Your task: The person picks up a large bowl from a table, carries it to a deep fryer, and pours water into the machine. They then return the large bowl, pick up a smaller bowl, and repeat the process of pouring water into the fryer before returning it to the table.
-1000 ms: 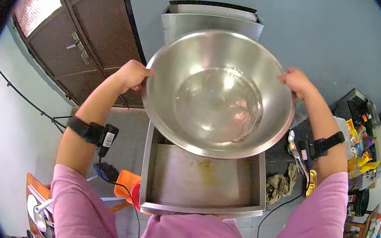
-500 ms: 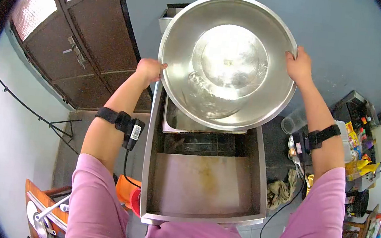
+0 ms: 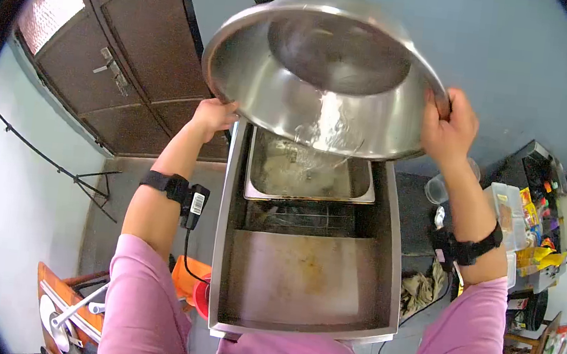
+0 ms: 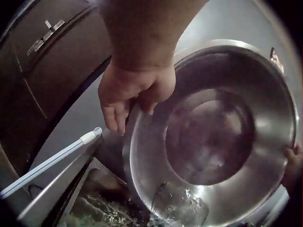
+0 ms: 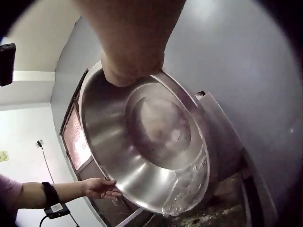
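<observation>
A large steel basin (image 3: pixel 259 83) is tipped steeply, its opening toward the camera. Water (image 3: pixel 327 129) runs over its lower rim into a rectangular metal pan (image 3: pixel 268 190) set in the steel unit (image 3: pixel 394 280). The left hand (image 3: pixel 213 114) holds the basin's left rim, thumb inside and fingers outside in the left wrist view (image 4: pixel 135 92). On the opposite side, the right hand (image 3: pixel 451 126) grips the rim with fingers curled round it. In the right wrist view, water (image 5: pixel 187 189) slides along the basin's lower wall (image 5: pixel 142 184).
A brown door (image 3: pixel 152 43) stands at the left, near a black stand (image 3: pixel 93 190). Clear plastic containers (image 3: pixel 508 216) and packets sit at the right, with a crumpled cloth (image 3: pixel 421 290) below. An orange object (image 3: pixel 188 274) and a red one are by the unit's left side.
The basin has been raised and tilted far over from its flatter position, and water now pours from it into the pan. Both hands have kept hold of the rim.
</observation>
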Tool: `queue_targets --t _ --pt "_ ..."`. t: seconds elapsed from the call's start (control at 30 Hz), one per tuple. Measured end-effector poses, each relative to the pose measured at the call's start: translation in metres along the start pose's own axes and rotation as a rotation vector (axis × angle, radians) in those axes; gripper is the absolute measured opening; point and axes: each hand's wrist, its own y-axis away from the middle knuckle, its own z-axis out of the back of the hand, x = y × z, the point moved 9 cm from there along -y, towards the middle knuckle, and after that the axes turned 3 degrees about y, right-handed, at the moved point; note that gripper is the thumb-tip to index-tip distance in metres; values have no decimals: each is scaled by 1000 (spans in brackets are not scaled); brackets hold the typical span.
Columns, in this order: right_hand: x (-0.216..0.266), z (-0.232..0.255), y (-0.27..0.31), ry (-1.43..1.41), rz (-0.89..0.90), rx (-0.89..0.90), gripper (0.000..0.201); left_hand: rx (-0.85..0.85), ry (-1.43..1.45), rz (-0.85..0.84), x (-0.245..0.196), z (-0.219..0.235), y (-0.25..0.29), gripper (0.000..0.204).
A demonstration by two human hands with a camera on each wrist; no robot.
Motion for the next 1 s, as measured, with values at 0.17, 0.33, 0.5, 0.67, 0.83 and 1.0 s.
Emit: queue_targets --t 0.17,0.33,0.5,0.67,0.83,1.0 --pt "47 16 35 -67 357 30 15 -71 -62 -73 4 2 18 26" --pt "81 25 72 -215 511 118 20 27 26 -87 15 -1 5 34" --pt "91 31 93 -335 564 262 21 -10 -15 -57 18 0 26 29" --pt "72 36 93 -207 396 124 17 -101 155 -236 0 0 28 25" --pt "-22 14 63 -242 -476 83 8 -44 -155 -245 -70 -1 43 28" --pt "-81 -31 116 -833 -1184 17 23 89 -308 3 -22 -19 59 42"
